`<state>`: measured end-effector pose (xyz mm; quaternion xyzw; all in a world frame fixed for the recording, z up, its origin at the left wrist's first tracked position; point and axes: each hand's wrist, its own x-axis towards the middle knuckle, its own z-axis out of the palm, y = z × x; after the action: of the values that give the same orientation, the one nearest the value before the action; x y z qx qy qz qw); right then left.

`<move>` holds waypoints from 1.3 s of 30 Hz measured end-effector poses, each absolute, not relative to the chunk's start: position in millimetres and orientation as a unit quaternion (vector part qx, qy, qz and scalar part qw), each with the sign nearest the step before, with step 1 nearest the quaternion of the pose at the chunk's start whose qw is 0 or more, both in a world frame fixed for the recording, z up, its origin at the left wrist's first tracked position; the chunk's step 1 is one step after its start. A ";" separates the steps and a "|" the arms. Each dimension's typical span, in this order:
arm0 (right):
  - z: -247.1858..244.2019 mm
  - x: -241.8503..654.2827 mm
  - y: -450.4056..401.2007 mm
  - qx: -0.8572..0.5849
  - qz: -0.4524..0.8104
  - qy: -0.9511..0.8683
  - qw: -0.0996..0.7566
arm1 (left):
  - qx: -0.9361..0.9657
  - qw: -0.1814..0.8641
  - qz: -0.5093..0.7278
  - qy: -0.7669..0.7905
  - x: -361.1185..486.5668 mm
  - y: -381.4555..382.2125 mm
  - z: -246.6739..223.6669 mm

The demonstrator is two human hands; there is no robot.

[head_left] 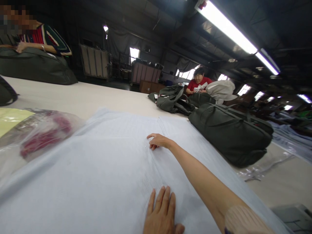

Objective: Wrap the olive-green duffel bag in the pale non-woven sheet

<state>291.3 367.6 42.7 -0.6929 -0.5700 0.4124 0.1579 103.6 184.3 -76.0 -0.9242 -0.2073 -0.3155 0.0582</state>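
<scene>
A pale blue-white cloth (109, 165) lies spread over the table in front of me. My left hand (161, 213) rests flat on it near the bottom of the view, palm down, fingers stretched out. Farther up the cloth is my right hand (158, 141), reaching in from the right with the index finger extended and the other fingers bent down towards the fabric. Nothing shows between its fingers. Faint creases run through the cloth between the two hands.
A dark green bag (231, 131) stands on the right, with more dark bags (173, 99) behind it. Clear plastic (46, 133) with red stuff inside lies left. One person in red (211, 80) works at the back; another person's striped sleeve (55, 39) shows upper left.
</scene>
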 end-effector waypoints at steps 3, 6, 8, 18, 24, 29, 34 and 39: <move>40.8 289.9 371.1 -0.704 0.417 -0.555 0.151 | -0.925 0.050 -0.311 -0.213 104.2 183.3 -76.4; 37.8 285.3 376.4 -0.727 0.394 -0.545 0.136 | -0.928 0.029 -0.304 -0.213 103.8 183.0 -76.5; 37.4 281.5 378.5 -0.740 0.375 -0.545 0.123 | -0.929 0.018 -0.302 -0.212 103.2 182.8 -76.7; 59.3 268.4 387.3 -0.756 0.244 -0.607 0.033 | -0.931 0.033 -0.300 -0.208 104.2 181.3 -80.3; 74.8 264.6 390.1 -0.768 0.147 -0.621 0.054 | -0.933 0.015 -0.297 -0.205 104.9 183.3 -81.8; 67.1 275.0 345.1 -0.763 0.096 -0.604 0.210 | -0.928 -0.009 -0.307 -0.208 109.2 180.9 -88.6; 29.1 285.4 303.0 -0.703 0.078 -0.675 0.211 | -0.929 -0.015 -0.302 -0.213 108.9 181.3 -86.7; 4.1 282.0 296.2 -0.705 0.091 -0.700 0.070 | -0.927 0.022 -0.302 -0.220 105.0 181.3 -78.6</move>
<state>282.0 296.2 4.1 -0.7050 -0.6997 0.0913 0.0704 105.0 181.3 -78.6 -0.9274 -0.2197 -0.3019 0.0218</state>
